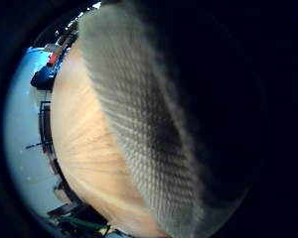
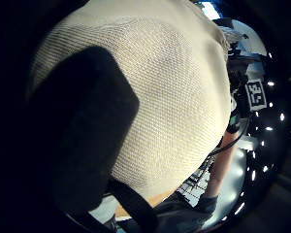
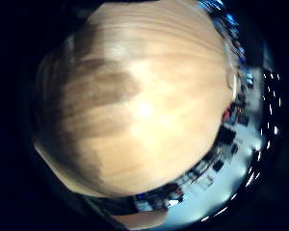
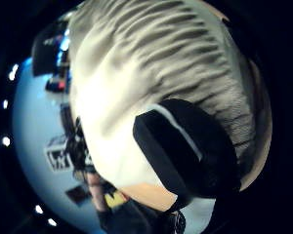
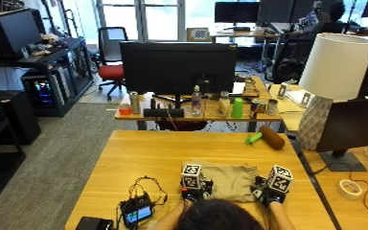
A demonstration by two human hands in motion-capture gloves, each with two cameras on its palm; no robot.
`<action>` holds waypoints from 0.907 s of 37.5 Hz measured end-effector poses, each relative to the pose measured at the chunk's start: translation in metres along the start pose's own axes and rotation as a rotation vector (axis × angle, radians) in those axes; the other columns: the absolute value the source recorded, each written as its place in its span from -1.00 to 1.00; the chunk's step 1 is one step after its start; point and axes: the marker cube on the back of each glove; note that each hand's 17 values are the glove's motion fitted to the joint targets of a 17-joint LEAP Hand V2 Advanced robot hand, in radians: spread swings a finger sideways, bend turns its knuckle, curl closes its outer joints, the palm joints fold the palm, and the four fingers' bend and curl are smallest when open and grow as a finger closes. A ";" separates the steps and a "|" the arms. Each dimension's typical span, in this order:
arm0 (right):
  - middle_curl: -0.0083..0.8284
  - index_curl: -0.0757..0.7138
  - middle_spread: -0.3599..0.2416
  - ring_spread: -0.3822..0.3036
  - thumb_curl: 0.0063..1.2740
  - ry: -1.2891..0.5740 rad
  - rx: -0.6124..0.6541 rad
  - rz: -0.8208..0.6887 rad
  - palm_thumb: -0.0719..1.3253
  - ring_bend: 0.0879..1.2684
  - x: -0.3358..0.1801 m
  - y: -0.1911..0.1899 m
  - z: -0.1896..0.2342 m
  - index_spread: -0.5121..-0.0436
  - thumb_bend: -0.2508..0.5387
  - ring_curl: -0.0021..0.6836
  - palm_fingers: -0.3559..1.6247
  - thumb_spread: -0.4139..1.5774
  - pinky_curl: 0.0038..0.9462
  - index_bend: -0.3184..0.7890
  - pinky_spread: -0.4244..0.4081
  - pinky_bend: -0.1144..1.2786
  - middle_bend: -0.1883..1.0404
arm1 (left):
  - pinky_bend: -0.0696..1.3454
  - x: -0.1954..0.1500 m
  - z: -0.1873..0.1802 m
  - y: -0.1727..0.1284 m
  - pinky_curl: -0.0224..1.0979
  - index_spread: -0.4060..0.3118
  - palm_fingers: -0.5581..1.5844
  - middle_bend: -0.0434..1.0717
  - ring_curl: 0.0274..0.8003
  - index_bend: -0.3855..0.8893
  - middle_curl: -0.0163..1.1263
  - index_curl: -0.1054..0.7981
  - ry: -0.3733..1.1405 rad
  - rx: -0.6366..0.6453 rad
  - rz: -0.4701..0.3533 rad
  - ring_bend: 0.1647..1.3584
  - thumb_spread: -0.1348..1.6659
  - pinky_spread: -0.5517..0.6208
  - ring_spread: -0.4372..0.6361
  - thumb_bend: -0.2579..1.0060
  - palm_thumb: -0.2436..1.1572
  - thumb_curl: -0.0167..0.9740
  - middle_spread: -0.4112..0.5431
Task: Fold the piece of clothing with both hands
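Bare table (image 5: 152,153) beyond the garment (image 5: 232,179); roller (image 5: 272,137) far right.

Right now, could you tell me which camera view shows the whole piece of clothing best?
The outside view: the beige garment lies on the wooden table between both hands. The thumb side palm views show only close knit; the left little finger side view shows an edge; the right little finger side view shows just table.

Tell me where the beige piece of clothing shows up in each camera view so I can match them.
Outside view: beige garment on the wooden table, between the left hand and right hand.
Left little finger view: knit beside bare table.
Left thumb view: fills most of it.
Right little finger view: not in it.
Right thumb view: wrinkled cloth by a finger.
Shared landmark: the wooden table.
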 end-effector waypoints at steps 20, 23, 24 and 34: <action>-0.08 0.21 0.12 0.36 -0.51 -0.309 0.093 -0.154 0.42 -0.77 -0.041 0.000 0.002 0.40 0.18 -0.27 0.02 0.62 -0.43 0.68 0.49 -0.55 -0.39 | -0.41 -0.003 0.000 -0.003 -0.38 0.06 -0.43 -0.61 -0.21 -0.14 -0.47 0.02 0.005 -0.042 -0.036 -0.40 0.56 0.75 0.48 -0.61 -0.60 -0.63 0.13; -0.14 0.15 0.02 0.05 -0.48 -0.325 0.127 -0.294 0.48 -0.49 -0.051 0.003 -0.006 0.39 0.19 -0.10 0.27 0.60 -0.28 0.38 0.10 -0.25 -0.55 | -0.41 -0.002 -0.001 -0.001 -0.38 0.06 -0.43 -0.62 -0.23 -0.14 -0.47 0.02 0.004 -0.076 -0.025 -0.39 0.56 0.76 0.48 -0.61 -0.60 -0.63 0.13; -0.18 0.13 -0.01 -0.03 -0.47 -0.348 0.121 -0.354 0.49 -0.46 -0.056 0.005 -0.009 0.39 0.18 -0.13 0.30 0.60 -0.32 0.30 0.00 -0.21 -0.57 | -0.41 -0.001 -0.002 0.000 -0.38 0.05 -0.43 -0.62 -0.23 -0.14 -0.47 0.02 0.006 -0.086 -0.014 -0.39 0.56 0.76 0.48 -0.61 -0.60 -0.63 0.13; -0.32 0.14 -0.26 -0.54 -0.40 -0.064 0.159 -0.019 0.55 -0.03 -0.002 -0.038 -0.019 0.32 0.03 0.26 0.51 0.48 -0.03 -0.11 -0.53 0.22 -0.57 | -0.41 -0.002 -0.011 0.009 -0.38 0.03 -0.40 -0.62 -0.24 -0.15 -0.47 -0.01 -0.046 -0.092 0.047 -0.34 0.53 0.69 0.39 -0.61 -0.61 -0.61 0.14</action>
